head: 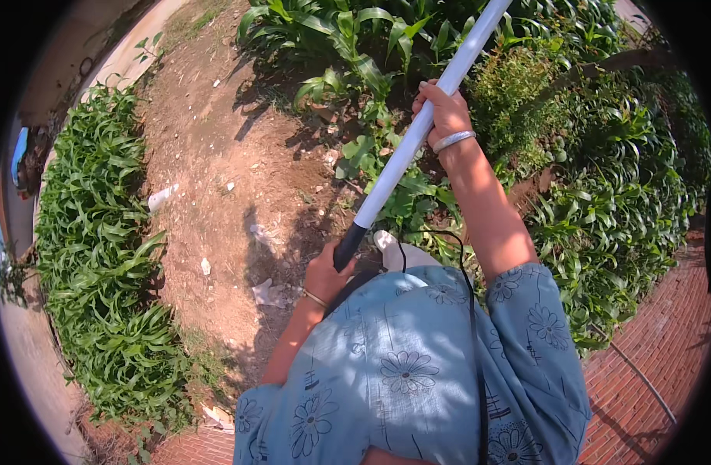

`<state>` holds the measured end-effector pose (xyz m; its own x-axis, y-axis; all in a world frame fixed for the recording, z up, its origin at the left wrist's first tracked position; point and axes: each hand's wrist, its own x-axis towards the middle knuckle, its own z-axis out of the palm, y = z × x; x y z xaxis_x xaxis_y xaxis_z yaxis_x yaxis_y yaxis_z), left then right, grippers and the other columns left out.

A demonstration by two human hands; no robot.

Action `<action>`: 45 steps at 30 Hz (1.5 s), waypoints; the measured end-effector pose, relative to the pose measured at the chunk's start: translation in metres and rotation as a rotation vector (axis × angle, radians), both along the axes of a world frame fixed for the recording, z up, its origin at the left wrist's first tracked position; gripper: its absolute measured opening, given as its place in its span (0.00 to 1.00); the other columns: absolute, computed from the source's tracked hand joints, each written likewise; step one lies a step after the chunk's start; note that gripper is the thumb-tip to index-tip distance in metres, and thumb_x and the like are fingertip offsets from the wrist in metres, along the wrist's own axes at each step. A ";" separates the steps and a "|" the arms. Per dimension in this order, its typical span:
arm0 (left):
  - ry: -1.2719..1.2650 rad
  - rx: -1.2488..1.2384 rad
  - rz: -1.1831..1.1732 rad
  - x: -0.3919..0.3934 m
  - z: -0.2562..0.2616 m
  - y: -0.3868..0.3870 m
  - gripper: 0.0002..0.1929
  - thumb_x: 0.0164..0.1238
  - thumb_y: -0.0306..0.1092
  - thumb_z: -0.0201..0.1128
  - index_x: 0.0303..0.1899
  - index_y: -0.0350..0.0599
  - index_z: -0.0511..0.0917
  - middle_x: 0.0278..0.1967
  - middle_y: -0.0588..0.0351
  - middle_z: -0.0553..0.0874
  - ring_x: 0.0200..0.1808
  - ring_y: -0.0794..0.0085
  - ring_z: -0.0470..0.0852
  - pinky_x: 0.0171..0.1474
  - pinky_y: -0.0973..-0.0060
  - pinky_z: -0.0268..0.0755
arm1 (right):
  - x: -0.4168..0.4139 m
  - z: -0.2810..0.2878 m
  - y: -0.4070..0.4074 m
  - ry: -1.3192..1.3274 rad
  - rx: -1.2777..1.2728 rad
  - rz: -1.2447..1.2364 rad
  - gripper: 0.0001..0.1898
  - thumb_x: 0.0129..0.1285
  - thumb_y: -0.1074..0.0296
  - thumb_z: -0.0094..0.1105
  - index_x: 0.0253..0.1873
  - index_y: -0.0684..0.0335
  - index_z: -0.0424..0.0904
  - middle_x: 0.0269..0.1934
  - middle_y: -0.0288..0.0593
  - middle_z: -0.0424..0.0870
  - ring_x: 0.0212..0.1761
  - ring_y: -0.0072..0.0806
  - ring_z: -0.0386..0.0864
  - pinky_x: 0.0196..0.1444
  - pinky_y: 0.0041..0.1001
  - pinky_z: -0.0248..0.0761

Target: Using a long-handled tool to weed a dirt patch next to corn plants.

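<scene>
A long white pole (pixel 403 157) with a black grip at its lower end slants from my waist up to the right and out of the picture's top edge. My right hand (pixel 445 113) is closed around the white shaft, fingers wrapped over it, with a silvery bangle on the wrist. Lower down, my left hand (pixel 327 273) holds the black grip (pixel 349 247) close to my blue flowered shirt. The pole's far end is out of view. A black cord (pixel 464 273) hangs down my front.
Leafy maize-like plants (pixel 99 232) line the left; more plants (pixel 611 203) and a bush (pixel 506 99) stand at right. Bare soil (pixel 210 163) between them bears white scraps and a white cylindrical object (pixel 162 197). Brick paving (pixel 640 360) lies lower right, with a thin rod (pixel 646 383) on it.
</scene>
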<state>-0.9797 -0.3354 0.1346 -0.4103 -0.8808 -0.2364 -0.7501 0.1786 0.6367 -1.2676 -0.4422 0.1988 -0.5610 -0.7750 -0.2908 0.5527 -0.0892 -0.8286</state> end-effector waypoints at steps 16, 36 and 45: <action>-0.715 0.545 -0.195 0.190 0.040 0.118 0.19 0.48 0.47 0.55 0.37 0.43 0.69 0.26 0.40 0.77 0.31 0.50 0.76 0.33 0.60 0.68 | 0.241 -0.283 0.173 -0.904 0.929 0.118 0.05 0.49 0.71 0.47 0.27 0.62 0.61 0.12 0.40 0.62 0.10 0.30 0.63 0.13 0.30 0.62; 0.061 -0.078 -0.482 0.022 -0.005 0.109 0.18 0.44 0.41 0.62 0.38 0.46 0.71 0.28 0.49 0.79 0.30 0.56 0.78 0.32 0.66 0.70 | 0.005 -0.003 0.270 -0.208 -0.065 -0.498 0.06 0.47 0.75 0.48 0.22 0.61 0.60 0.15 0.37 0.62 0.14 0.26 0.62 0.18 0.27 0.60; -0.668 0.212 -0.626 0.080 0.018 0.150 0.18 0.47 0.46 0.58 0.35 0.43 0.69 0.23 0.46 0.78 0.28 0.54 0.78 0.32 0.64 0.70 | 0.083 -0.211 0.323 -0.774 0.346 -0.390 0.06 0.46 0.71 0.47 0.22 0.59 0.59 0.13 0.38 0.60 0.12 0.27 0.62 0.16 0.26 0.59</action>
